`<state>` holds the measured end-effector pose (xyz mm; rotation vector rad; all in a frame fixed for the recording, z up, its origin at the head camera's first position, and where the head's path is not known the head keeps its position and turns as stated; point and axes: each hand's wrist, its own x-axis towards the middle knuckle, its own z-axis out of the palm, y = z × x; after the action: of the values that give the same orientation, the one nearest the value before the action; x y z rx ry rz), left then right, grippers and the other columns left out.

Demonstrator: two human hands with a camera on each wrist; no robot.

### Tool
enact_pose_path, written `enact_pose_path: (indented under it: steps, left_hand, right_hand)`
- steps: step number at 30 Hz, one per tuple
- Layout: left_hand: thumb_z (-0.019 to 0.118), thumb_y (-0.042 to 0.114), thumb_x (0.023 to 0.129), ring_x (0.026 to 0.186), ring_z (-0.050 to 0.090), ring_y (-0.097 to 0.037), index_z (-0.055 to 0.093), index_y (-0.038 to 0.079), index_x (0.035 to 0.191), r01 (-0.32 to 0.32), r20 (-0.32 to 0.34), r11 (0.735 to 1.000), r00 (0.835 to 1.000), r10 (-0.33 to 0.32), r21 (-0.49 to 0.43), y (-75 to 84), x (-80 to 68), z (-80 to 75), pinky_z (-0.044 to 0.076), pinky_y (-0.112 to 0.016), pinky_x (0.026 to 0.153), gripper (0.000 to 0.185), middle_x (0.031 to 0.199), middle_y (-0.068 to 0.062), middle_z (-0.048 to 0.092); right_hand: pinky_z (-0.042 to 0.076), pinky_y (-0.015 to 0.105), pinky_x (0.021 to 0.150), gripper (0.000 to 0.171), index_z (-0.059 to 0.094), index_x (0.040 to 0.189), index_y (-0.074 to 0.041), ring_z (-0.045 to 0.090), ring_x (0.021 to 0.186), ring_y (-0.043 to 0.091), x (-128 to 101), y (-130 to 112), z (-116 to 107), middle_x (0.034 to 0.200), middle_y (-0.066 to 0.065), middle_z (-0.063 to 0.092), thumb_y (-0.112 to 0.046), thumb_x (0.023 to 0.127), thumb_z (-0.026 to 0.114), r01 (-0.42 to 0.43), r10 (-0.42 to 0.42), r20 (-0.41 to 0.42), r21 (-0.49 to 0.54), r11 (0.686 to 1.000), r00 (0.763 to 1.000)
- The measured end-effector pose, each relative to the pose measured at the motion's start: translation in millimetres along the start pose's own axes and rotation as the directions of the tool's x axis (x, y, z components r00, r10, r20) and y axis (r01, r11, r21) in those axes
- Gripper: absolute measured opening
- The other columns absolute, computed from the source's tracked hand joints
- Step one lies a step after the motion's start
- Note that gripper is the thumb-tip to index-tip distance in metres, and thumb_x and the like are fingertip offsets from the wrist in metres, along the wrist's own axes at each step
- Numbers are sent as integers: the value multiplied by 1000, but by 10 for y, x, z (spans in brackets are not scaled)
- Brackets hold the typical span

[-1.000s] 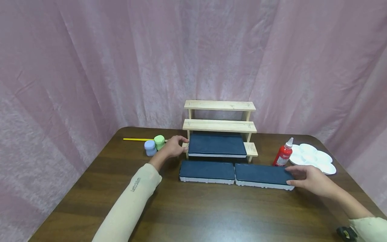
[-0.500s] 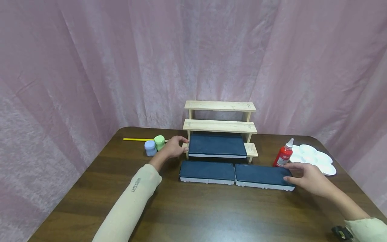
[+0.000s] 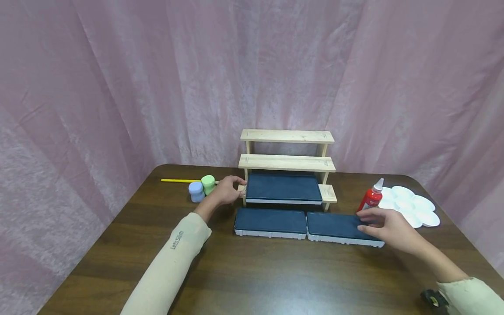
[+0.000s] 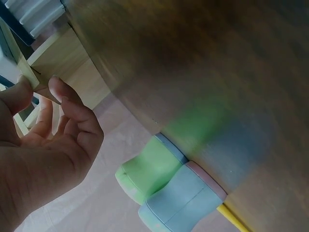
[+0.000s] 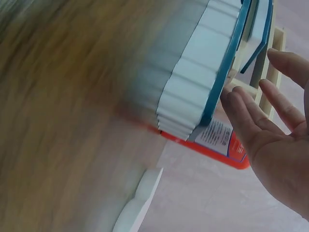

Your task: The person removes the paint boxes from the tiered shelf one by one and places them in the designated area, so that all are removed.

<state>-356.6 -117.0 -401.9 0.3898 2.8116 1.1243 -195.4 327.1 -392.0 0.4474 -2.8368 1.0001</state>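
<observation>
While the left hand (image 3: pixel 225 191) pinches the left end of the lowest step (image 3: pixel 328 194) of the wooden stand (image 3: pixel 287 162), the right hand (image 3: pixel 390 228) arches over the right end of the front right box (image 3: pixel 334 225), fingers spread and gripping nothing; whether a fingertip touches the lid I cannot tell. A light, firm left pinch should keep the stand from sliding, and the right fingers would likely do better on the box's firm sides than pressing its lid, clear of the red bottle (image 3: pixel 372 197) just behind. Farther out, the front left box (image 3: pixel 271 221) lies end to end with that one, and the upper box (image 3: pixel 283 188) rests on the lowest step. Against one second ago, the right hand has shifted leftward, farther over its box; the left hand and all three boxes look unmoved.
</observation>
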Motion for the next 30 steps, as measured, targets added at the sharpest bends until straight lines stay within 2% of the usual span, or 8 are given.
enact_pose_path:
  steps: [3, 12, 19, 25, 30]
  left_hand:
    - [73, 16, 90, 128, 50, -35, 67, 7, 122, 2, 4, 1000, 1000, -2, -1, 3, 0, -1, 38, -48, 107, 34, 132, -15, 60]
    - [73, 16, 90, 126, 51, -32, 67, 6, 122, -3, -3, 1000, 1000, 3, 10, 13, -3, -3, 39, -46, 107, 34, 132, -14, 61]
    - [73, 16, 90, 128, 50, -32, 67, 7, 121, -2, -2, 1000, 1000, 2, 2, 28, -14, -10, 39, -47, 107, 33, 133, -14, 60]
    - [72, 17, 91, 131, 47, -33, 66, 7, 123, -2, 8, 1000, 1000, 2, 13, 39, -19, -20, 38, -47, 108, 34, 133, -14, 60]
    - [73, 17, 91, 129, 49, -32, 66, 7, 122, 11, 7, 1000, 1000, -11, 13, 37, -19, -18, 40, -47, 106, 34, 132, -13, 61]
  right_hand:
    - [59, 32, 73, 38, 68, 116, 2, 70, 96, 33, 14, -31, 23, 110, 20, 70, -17, 85, 79, 14, -14, 6, 34, 999, 1000]
    - [59, 36, 74, 40, 67, 118, 3, 69, 98, 34, 88, -121, 49, 112, 19, 69, -15, 84, 80, 38, -38, -3, 42, 998, 999]
    - [59, 34, 74, 38, 68, 116, 1, 70, 97, 33, 163, -152, 80, 111, 19, 70, -16, 84, 80, 64, -64, -29, 11, 998, 998]
    - [58, 41, 77, 37, 69, 115, 0, 69, 96, 35, 224, -167, 107, 111, 19, 69, -15, 83, 81, 84, -85, -57, -16, 996, 995]
    - [58, 43, 76, 40, 68, 117, 0, 68, 95, 37, 268, -197, 126, 114, 20, 68, -15, 83, 81, 77, -80, -65, -39, 996, 995]
